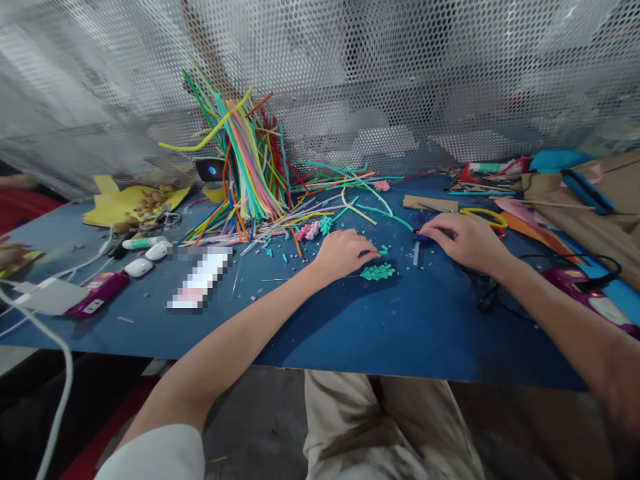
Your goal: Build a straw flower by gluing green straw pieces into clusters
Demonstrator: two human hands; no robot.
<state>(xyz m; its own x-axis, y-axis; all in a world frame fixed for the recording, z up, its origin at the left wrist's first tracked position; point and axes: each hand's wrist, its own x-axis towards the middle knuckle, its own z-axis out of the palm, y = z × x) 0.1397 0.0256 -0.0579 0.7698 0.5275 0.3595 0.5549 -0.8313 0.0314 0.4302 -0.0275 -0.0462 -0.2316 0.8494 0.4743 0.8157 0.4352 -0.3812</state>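
Observation:
My left hand point(346, 253) rests low over the blue table, its fingers bent together beside small teal pieces point(383, 251); what it grips, if anything, is too small to name. Just in front of it lies a green leaf-like piece point(378, 272) on a thin wire. My right hand point(463, 239) has thumb and forefinger pinched at a dark blue glue gun point(420, 227) with a clear stick point(416, 253) projecting toward me. Whether the fingertips grip the gun or something small at it is hidden. Pink, lilac and teal fuzzy pieces point(313, 231) lie behind my left hand.
A tall bundle of coloured pipe cleaners point(250, 160) stands at the back left. A pixelated phone-like slab point(200, 280), white chargers point(53, 295) and cables lie left. Cardboard point(431, 203), yellow scissor handles point(485, 215) and a purple power strip point(595, 297) are at the right. Perforated metal point(350, 80) rises behind.

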